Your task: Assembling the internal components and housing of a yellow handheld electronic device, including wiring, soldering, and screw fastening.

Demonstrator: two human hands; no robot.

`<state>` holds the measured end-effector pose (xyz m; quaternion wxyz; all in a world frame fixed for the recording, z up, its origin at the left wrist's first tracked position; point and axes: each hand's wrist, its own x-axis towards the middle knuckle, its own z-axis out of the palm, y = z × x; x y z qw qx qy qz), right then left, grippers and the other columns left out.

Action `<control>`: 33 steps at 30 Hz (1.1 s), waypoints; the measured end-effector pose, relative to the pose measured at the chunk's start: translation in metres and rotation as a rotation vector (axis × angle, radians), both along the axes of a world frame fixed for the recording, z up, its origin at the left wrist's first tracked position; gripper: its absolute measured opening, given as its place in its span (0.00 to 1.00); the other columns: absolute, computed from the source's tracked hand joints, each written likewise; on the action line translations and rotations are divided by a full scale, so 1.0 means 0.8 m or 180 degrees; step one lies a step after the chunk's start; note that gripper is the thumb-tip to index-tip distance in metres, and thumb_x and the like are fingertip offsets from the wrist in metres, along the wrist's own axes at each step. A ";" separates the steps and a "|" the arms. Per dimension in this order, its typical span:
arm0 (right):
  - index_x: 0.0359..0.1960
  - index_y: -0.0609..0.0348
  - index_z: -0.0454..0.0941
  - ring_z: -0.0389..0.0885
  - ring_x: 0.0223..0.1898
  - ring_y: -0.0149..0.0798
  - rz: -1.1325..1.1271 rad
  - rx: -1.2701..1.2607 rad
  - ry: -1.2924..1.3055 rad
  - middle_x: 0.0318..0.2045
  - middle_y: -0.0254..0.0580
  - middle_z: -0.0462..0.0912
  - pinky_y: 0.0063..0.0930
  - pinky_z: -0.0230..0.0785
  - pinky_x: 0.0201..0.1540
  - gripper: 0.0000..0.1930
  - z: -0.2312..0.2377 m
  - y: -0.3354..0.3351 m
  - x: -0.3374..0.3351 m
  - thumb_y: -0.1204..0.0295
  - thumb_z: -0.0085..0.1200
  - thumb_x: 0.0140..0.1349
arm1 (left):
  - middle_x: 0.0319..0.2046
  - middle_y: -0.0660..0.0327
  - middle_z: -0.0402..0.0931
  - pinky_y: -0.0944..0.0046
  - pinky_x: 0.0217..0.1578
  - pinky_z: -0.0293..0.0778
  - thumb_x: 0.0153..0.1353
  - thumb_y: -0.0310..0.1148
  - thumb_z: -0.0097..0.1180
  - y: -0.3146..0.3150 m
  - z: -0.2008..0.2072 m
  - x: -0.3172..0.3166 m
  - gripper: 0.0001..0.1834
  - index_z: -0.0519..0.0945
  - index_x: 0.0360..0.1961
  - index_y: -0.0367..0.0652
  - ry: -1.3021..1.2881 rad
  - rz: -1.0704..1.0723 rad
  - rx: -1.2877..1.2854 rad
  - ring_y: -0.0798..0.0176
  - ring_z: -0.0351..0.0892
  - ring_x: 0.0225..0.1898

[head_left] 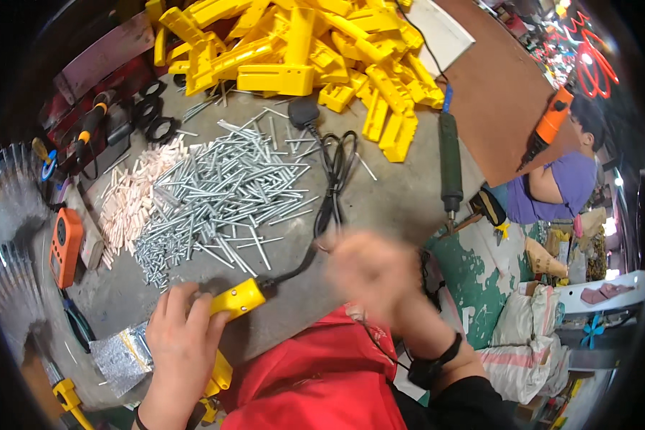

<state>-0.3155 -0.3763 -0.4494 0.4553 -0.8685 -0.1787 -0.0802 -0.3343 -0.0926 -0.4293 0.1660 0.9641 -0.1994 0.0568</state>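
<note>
My left hand point(183, 340) is closed around a yellow plastic handle point(238, 299) at the front of the bench. A black cord point(294, 272) runs from the handle's end to a bundled loop and a black plug point(303, 112). On the hand's other side lies a silvery textured piece point(122, 360); whether it joins the handle is hidden by the hand. My right hand point(376, 276) hovers right of the cord, smeared by motion, its fingers unreadable. A black band point(437, 362) circles its wrist. Below the left hand another yellow plastic part point(219, 374) partly shows.
A heap of yellow plastic shells point(287, 57) covers the back. Metal pins and screws point(222, 186) lie mid-bench beside pale small tubes point(132, 197). An orange meter point(66, 247) and pliers point(77, 322) are left. A green electric screwdriver point(450, 158) hangs right; beyond, a person in purple point(566, 186).
</note>
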 end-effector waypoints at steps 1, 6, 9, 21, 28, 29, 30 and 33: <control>0.42 0.60 0.78 0.83 0.42 0.44 -0.1274 0.0973 -0.0038 0.46 0.49 0.82 0.37 0.75 0.45 0.11 -0.024 -0.033 0.007 0.76 0.60 0.57 | 0.41 0.53 0.75 0.51 0.36 0.75 0.46 0.32 0.70 0.002 0.000 -0.002 0.19 0.78 0.39 0.39 -0.0022 0.0004 -0.0047 0.48 0.77 0.40; 0.65 0.58 0.66 0.73 0.58 0.58 -0.2551 -0.2288 -0.0075 0.58 0.58 0.73 0.44 0.66 0.61 0.39 -0.001 -0.217 0.071 0.60 0.67 0.52 | 0.42 0.53 0.76 0.53 0.36 0.75 0.44 0.33 0.71 0.001 0.000 0.001 0.21 0.77 0.38 0.38 0.0164 0.0191 -0.0074 0.49 0.78 0.39; 0.67 0.56 0.65 0.77 0.54 0.57 -0.2481 -0.2071 0.0268 0.54 0.59 0.77 0.40 0.68 0.57 0.40 -0.017 -0.265 0.098 0.61 0.66 0.52 | 0.39 0.54 0.76 0.55 0.37 0.75 0.44 0.34 0.70 -0.014 0.009 0.021 0.20 0.75 0.36 0.39 -0.0238 -0.0188 -0.0027 0.51 0.78 0.39; 0.64 0.64 0.56 0.70 0.43 0.32 0.1336 0.4293 0.1215 0.41 0.36 0.64 0.38 0.65 0.55 0.30 0.080 -0.016 0.082 0.69 0.54 0.63 | 0.33 0.55 0.72 0.53 0.36 0.73 0.45 0.30 0.68 -0.006 -0.004 0.023 0.18 0.72 0.35 0.40 0.0633 -0.0348 -0.0525 0.49 0.76 0.37; 0.61 0.64 0.59 0.66 0.31 0.27 0.1292 0.3446 0.0662 0.33 0.33 0.67 0.28 0.63 0.42 0.36 0.086 0.093 0.066 0.52 0.56 0.59 | 0.32 0.56 0.71 0.54 0.36 0.73 0.44 0.31 0.68 -0.006 -0.010 0.020 0.19 0.74 0.36 0.41 0.0529 -0.0334 -0.0518 0.50 0.76 0.37; 0.60 0.64 0.61 0.66 0.28 0.27 0.1343 0.3185 0.0539 0.30 0.33 0.67 0.27 0.62 0.39 0.38 0.085 0.101 0.063 0.47 0.55 0.57 | 0.32 0.57 0.71 0.54 0.36 0.72 0.44 0.31 0.68 -0.004 -0.010 0.020 0.19 0.74 0.37 0.41 0.0494 -0.0362 -0.0630 0.50 0.76 0.37; 0.56 0.62 0.65 0.66 0.24 0.27 0.1093 0.3142 0.0305 0.28 0.32 0.68 0.27 0.62 0.35 0.37 0.082 0.115 0.057 0.43 0.53 0.56 | 0.32 0.57 0.71 0.55 0.36 0.72 0.44 0.32 0.68 -0.004 -0.011 0.020 0.20 0.74 0.37 0.41 0.0457 -0.0389 -0.0743 0.51 0.76 0.36; 0.53 0.61 0.66 0.68 0.23 0.28 0.1862 0.2354 0.0000 0.27 0.32 0.69 0.27 0.62 0.35 0.36 0.075 0.113 0.071 0.43 0.54 0.55 | 0.32 0.58 0.71 0.55 0.36 0.72 0.43 0.32 0.68 -0.007 -0.020 0.017 0.20 0.74 0.38 0.41 0.0318 -0.0320 -0.0757 0.52 0.76 0.37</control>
